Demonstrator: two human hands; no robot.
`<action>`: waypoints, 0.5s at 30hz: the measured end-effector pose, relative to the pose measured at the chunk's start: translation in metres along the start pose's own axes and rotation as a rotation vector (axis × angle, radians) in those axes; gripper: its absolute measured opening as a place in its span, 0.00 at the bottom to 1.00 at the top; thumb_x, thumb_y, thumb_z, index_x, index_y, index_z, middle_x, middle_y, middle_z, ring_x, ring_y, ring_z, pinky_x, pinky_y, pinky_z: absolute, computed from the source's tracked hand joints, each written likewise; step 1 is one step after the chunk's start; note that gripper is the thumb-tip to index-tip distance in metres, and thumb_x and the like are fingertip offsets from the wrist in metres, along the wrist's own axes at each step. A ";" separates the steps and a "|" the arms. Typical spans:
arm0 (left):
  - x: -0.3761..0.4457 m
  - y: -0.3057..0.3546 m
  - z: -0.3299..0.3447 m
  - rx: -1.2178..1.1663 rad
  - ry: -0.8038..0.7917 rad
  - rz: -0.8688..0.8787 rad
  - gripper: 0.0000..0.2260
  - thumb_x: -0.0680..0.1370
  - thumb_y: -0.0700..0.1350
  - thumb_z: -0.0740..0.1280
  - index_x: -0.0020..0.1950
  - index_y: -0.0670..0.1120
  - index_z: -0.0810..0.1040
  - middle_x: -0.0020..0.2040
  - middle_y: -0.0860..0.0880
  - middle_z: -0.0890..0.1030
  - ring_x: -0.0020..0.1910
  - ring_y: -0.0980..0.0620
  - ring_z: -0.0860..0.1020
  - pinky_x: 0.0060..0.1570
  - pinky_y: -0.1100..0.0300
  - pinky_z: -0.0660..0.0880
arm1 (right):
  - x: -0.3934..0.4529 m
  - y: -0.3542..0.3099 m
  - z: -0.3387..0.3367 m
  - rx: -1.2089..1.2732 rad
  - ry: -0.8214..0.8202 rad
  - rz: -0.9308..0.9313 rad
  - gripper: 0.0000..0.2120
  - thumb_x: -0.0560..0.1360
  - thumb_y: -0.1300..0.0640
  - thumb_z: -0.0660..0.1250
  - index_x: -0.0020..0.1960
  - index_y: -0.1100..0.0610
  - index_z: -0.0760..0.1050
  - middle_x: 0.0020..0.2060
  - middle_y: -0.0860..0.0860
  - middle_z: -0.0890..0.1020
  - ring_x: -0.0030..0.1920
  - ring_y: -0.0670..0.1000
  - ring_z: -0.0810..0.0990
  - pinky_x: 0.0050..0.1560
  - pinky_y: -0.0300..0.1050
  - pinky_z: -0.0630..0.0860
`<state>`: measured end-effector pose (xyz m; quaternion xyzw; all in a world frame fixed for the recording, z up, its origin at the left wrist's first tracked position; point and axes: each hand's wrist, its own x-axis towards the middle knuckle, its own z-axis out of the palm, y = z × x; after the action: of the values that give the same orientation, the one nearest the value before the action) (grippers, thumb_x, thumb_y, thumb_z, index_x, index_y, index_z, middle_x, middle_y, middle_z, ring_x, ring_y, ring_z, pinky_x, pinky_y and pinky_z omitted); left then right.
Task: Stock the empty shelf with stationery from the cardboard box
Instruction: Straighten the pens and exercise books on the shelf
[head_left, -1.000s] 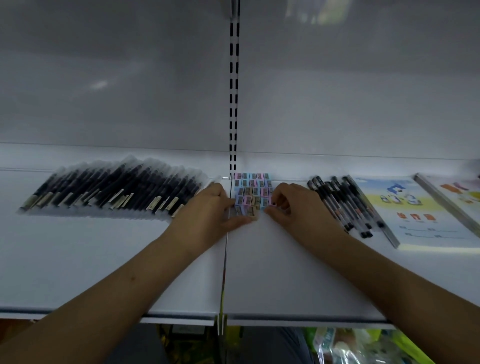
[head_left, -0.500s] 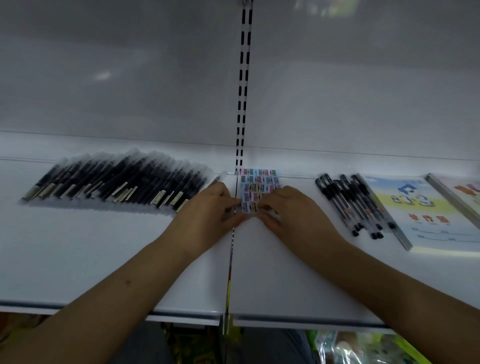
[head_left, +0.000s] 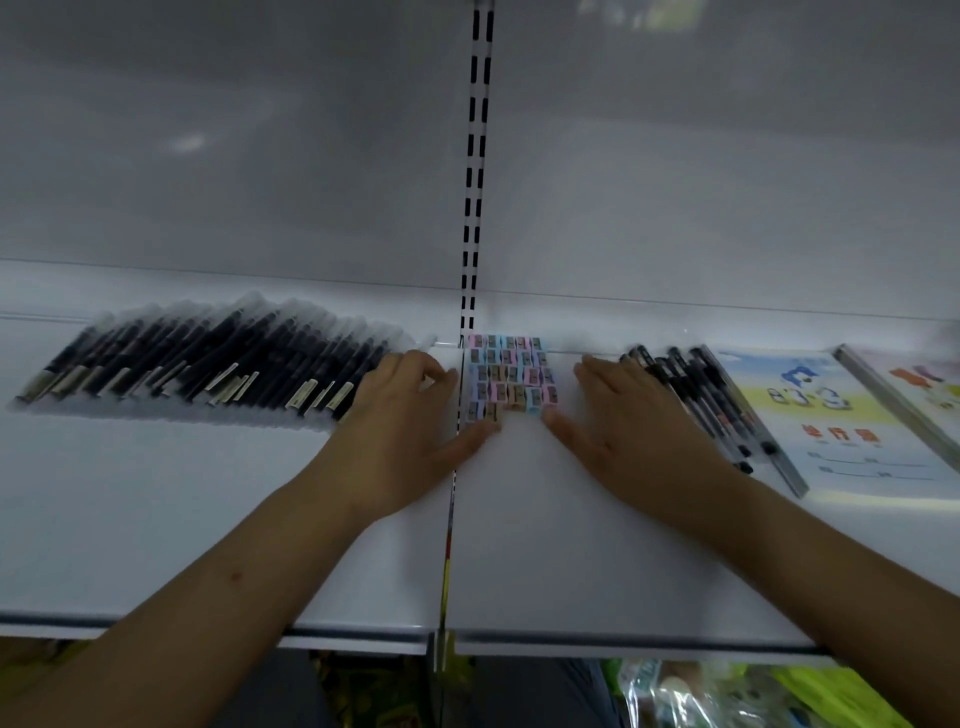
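Observation:
A block of several small pastel pencil sharpeners (head_left: 511, 375) lies in rows on the white shelf (head_left: 571, 545), just right of the centre seam. My left hand (head_left: 405, 426) rests flat on the block's left side, its thumb touching the front-left sharpener. My right hand (head_left: 623, 421) lies flat on the block's right side, fingers spread, thumb near the front-right corner. Neither hand holds anything. The cardboard box is out of view.
A long row of wrapped black pens (head_left: 208, 364) fills the shelf's left. Loose black pens (head_left: 696, 395) lie right of my right hand, then an exercise book (head_left: 841, 415) and a second book (head_left: 914, 384). Bags show below the shelf edge (head_left: 727, 696).
Both hands were pinching sharpeners at the block's front edge. They have since drawn apart and flattened on either side of the block.

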<state>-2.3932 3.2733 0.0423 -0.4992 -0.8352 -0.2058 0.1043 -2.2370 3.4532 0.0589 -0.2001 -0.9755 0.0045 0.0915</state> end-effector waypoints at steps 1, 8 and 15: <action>-0.001 0.003 -0.002 0.009 -0.017 0.000 0.37 0.73 0.71 0.47 0.67 0.47 0.75 0.65 0.49 0.72 0.66 0.52 0.64 0.65 0.61 0.59 | -0.001 0.000 0.002 0.003 -0.047 -0.006 0.42 0.75 0.30 0.41 0.78 0.59 0.54 0.78 0.54 0.57 0.77 0.52 0.54 0.74 0.41 0.43; -0.001 0.001 0.006 0.136 -0.239 0.060 0.41 0.72 0.63 0.31 0.81 0.45 0.48 0.81 0.47 0.43 0.79 0.52 0.37 0.72 0.59 0.31 | 0.008 -0.001 0.011 0.038 -0.274 -0.030 0.42 0.74 0.31 0.35 0.79 0.56 0.36 0.78 0.53 0.39 0.78 0.48 0.36 0.76 0.45 0.37; 0.001 -0.003 0.011 0.145 -0.272 0.089 0.42 0.70 0.61 0.28 0.81 0.44 0.47 0.81 0.48 0.46 0.79 0.53 0.40 0.74 0.61 0.33 | 0.012 -0.006 0.016 0.030 -0.261 -0.045 0.31 0.82 0.42 0.39 0.78 0.57 0.35 0.78 0.54 0.38 0.77 0.50 0.35 0.75 0.45 0.35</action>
<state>-2.3953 3.2775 0.0323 -0.5501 -0.8314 -0.0705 0.0352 -2.2529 3.4530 0.0452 -0.1747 -0.9831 0.0431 -0.0332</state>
